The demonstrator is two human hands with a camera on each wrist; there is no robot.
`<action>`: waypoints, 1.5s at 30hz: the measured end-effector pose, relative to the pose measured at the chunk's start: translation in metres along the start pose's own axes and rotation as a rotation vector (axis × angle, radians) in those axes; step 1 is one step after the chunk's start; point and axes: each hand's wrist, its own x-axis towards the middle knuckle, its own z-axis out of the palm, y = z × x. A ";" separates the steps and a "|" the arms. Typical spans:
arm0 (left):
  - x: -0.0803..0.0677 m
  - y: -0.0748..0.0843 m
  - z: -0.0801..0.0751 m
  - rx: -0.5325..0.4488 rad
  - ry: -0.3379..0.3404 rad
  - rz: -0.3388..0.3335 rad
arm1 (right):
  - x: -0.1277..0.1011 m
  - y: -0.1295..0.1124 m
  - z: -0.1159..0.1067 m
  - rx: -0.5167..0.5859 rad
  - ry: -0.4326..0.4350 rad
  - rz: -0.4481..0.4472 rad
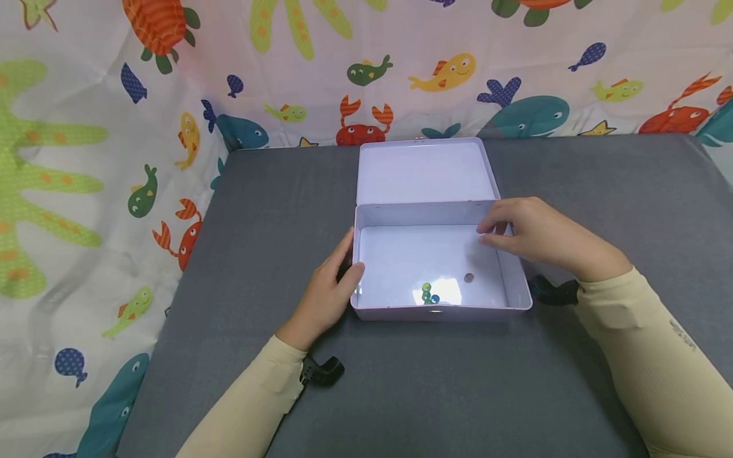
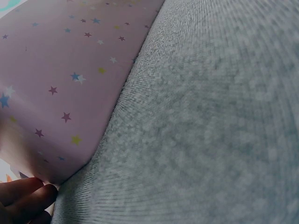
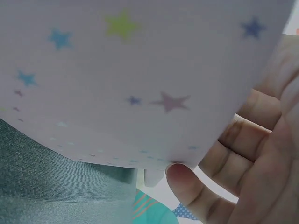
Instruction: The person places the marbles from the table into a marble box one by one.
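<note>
Lilac tin box [image 1: 515, 286] holds three marbles [image 1: 428, 294].

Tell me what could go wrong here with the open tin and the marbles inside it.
1. The marbles lie loose by the front wall of the tin; a tilt or jolt could send them rolling around, maybe out.
2. The lid stands open behind; if it drops, it may pinch the right hand resting on the right rim.
3. The left hand only touches the left wall, so the tin could slide on the grey mat.
</note>
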 end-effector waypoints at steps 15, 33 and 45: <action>-0.001 0.000 0.001 0.003 0.004 -0.015 | -0.018 -0.001 -0.010 -0.033 0.200 -0.035; 0.000 0.000 0.000 0.009 0.010 0.010 | -0.048 0.027 -0.011 -0.039 0.190 0.080; 0.000 -0.001 0.001 -0.008 0.008 -0.010 | -0.074 0.060 -0.004 -0.057 0.221 0.043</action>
